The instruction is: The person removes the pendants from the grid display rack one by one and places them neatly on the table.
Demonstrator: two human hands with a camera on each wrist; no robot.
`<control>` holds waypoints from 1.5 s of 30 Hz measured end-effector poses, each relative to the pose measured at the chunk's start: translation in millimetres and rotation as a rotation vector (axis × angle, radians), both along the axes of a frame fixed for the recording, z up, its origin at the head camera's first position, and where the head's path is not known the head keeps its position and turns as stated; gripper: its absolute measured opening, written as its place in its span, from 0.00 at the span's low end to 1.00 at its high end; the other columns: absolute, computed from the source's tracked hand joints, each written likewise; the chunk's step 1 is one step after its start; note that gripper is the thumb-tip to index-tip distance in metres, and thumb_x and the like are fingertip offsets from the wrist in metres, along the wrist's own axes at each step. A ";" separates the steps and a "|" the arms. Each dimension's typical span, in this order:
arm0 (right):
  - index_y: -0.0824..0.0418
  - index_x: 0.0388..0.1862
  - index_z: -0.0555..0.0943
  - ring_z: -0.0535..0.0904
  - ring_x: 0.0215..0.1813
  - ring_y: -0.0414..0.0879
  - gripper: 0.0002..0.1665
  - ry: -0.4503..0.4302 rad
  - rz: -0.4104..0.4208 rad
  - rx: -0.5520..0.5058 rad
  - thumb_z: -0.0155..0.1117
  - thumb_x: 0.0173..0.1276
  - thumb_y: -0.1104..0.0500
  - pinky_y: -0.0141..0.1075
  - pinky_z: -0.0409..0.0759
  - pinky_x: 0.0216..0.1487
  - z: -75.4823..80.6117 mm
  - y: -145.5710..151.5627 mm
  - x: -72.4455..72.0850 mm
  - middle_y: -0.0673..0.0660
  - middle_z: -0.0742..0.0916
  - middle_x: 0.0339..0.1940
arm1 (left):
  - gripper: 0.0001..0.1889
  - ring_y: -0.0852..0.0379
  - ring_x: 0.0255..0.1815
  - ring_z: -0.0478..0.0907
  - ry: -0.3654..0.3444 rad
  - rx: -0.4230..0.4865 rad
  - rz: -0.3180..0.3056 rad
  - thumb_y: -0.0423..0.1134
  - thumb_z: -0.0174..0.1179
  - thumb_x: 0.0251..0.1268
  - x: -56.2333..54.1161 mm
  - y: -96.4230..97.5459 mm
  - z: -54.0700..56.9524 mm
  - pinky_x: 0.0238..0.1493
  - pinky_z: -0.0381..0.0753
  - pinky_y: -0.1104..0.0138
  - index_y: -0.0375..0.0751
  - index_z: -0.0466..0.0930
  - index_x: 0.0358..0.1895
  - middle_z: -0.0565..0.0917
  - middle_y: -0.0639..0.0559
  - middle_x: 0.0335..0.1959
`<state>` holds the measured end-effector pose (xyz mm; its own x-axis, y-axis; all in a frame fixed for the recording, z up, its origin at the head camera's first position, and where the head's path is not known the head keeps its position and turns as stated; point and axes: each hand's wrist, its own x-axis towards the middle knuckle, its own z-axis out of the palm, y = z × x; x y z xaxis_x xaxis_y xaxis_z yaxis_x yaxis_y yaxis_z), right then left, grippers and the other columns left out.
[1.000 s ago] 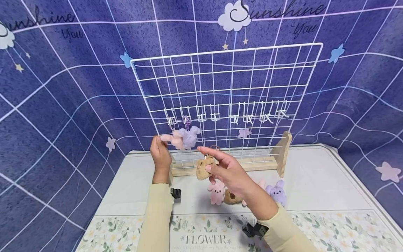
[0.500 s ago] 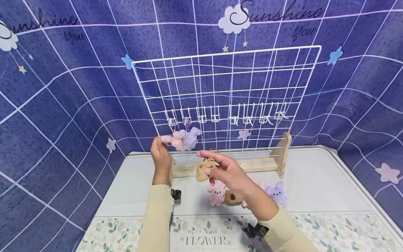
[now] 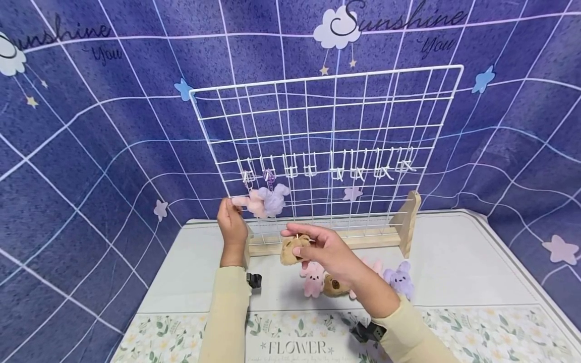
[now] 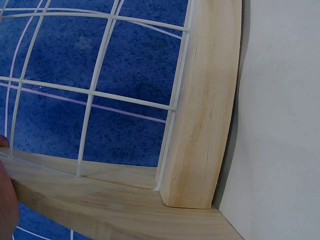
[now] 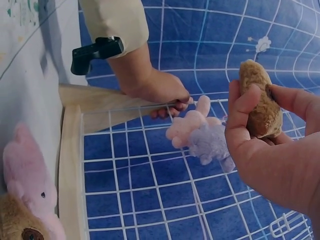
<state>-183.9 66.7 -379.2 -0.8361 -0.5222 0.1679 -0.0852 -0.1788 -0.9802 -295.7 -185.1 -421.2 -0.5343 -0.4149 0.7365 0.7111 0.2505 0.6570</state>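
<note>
My left hand [image 3: 232, 224] grips the left edge of the white wire grid rack [image 3: 321, 107], beside the pink plush keychain [image 3: 255, 203]. A lilac plush keychain [image 3: 274, 200] hangs right of the pink one; their rings are on the two leftmost hooks [image 3: 269, 175]. In front of the lower grid, my right hand [image 3: 333, 254] pinches a small brown plush keychain [image 3: 290, 250] between thumb and fingers. The right wrist view shows this brown plush [image 5: 260, 100] edge-on, apart from the grid. Only a sliver of the left hand [image 4: 6, 205] enters the left wrist view.
Several hooks [image 3: 358, 171] carry no plush. Below the right forearm lie a pink bunny plush [image 3: 313, 280], a brown plush [image 3: 335, 285] and a lilac plush [image 3: 400, 281], with more pink partly hidden. The rack stands on a wooden base [image 3: 410, 224]; a patterned blue cloth [image 3: 113, 151] surrounds the table.
My right hand has lowered slightly with the brown plush keychain, which tips a little to the left. The left hand stays at the rack's edge.
</note>
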 end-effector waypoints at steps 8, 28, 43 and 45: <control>0.56 0.79 0.71 0.83 0.38 0.37 0.37 -0.007 0.012 0.046 0.63 0.72 0.68 0.31 0.86 0.36 -5.8 -1.7 -3.8 0.64 0.80 0.73 | 0.18 0.32 0.27 0.65 0.010 -0.006 0.002 0.25 0.38 0.83 -2.3 -1.0 -1.7 0.31 0.71 0.69 0.14 0.66 0.31 0.67 0.24 0.25; 0.64 0.70 0.78 0.87 0.37 0.40 0.33 0.005 0.073 0.201 0.71 0.65 0.70 0.35 0.90 0.42 -20.7 -3.2 -14.8 0.65 0.83 0.66 | 0.19 0.35 0.27 0.64 0.012 0.011 -0.009 0.26 0.38 0.83 -4.4 -1.3 -3.8 0.32 0.70 0.73 0.14 0.65 0.30 0.67 0.25 0.25; 0.66 0.69 0.79 0.89 0.33 0.43 0.32 -0.024 0.078 0.262 0.67 0.64 0.71 0.35 0.90 0.40 -32.6 -1.1 -22.0 0.60 0.92 0.38 | 0.19 0.56 0.25 0.68 0.002 -0.009 0.015 0.29 0.41 0.84 -28.6 -15.6 -27.0 0.32 0.70 0.77 0.19 0.68 0.30 0.69 0.33 0.24; 0.66 0.68 0.79 0.91 0.36 0.46 0.30 -0.028 0.088 0.259 0.67 0.65 0.71 0.40 0.91 0.44 -33.4 -1.4 -22.3 0.63 0.92 0.42 | 0.19 0.59 0.26 0.68 0.002 -0.012 0.012 0.29 0.41 0.84 -28.2 -15.7 -26.8 0.32 0.70 0.77 0.19 0.68 0.30 0.70 0.32 0.24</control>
<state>-206.2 65.3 -412.5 -0.7878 -0.6159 -0.0028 -0.0531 0.0725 -0.9960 -323.9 -200.8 -448.0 -0.5276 -0.4119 0.7430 0.7097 0.2670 0.6520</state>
